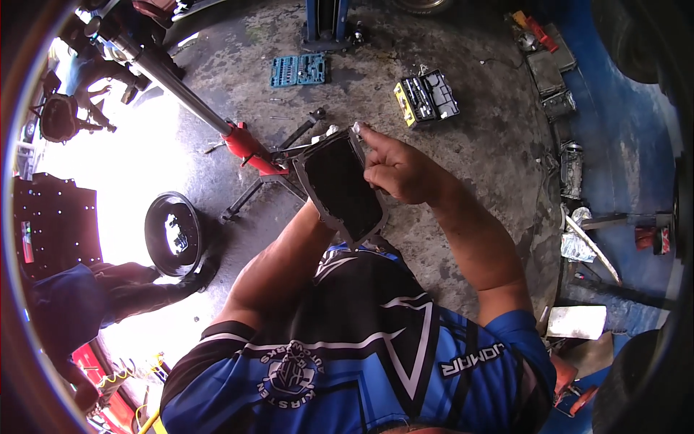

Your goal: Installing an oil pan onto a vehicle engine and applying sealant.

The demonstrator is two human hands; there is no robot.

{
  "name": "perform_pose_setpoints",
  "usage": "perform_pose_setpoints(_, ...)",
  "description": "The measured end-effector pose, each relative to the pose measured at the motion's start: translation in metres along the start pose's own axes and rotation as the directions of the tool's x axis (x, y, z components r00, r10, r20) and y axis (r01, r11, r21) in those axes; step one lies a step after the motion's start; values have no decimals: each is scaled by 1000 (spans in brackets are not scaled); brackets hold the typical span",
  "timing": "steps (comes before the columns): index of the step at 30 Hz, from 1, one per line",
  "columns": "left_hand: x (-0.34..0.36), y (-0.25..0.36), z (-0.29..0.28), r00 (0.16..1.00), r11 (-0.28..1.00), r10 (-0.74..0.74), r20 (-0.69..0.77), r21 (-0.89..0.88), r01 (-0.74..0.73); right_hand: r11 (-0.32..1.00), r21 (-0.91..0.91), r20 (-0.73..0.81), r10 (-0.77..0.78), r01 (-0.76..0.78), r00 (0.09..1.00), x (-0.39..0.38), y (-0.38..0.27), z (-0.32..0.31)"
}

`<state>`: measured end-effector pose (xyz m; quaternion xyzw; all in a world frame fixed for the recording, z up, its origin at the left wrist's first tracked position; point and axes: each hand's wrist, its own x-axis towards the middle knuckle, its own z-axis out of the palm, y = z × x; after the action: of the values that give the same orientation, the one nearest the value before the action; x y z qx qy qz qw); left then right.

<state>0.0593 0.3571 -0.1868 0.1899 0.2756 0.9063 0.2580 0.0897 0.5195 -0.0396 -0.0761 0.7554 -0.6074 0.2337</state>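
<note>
A dark, roughly rectangular oil pan [340, 184] with a grey flanged rim is held up in front of my chest. My left hand [320, 215] supports it from beneath; the pan covers the fingers. My right hand [399, 168] is at its far right corner, index finger stretched to the rim and the other fingers curled in. A small whitish bit [356, 128] shows at that fingertip; whether it is cloth or paste I cannot tell. Another white lump [332, 131] shows just beyond the far rim.
A red jack stand with a long silver post [242, 145] rises at left. Beyond lie a teal socket set [298, 70] and an open black-and-yellow toolbox [426, 99]. A round black basin [173, 233] sits left, near a person's leg [144, 293]. Metal parts [571, 170] line the right wall.
</note>
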Motion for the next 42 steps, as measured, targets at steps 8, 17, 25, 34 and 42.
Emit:
perform_pose_setpoints(8,-4,-20,-18,991,931,-125,-39,-351,103,941,-337,-12,11,-15,1000,8,-23,22)
perform_pose_setpoints(17,-7,-24,-31,917,982,-123,-379,-182,57,919,-388,52,-55,71,997,11,-35,50)
perform_pose_setpoints(25,-3,-41,-33,919,870,-187,-347,-492,-8,774,-628,88,-28,77,996,8,-59,76)
perform_pose_setpoints(34,13,-37,-30,921,896,-168,-353,-444,-7,371,-899,149,-237,231,960,4,-59,63)
perform_pose_setpoints(42,0,-35,-27,921,918,-152,-359,-397,-3,313,-926,135,-251,212,958,6,-64,58)
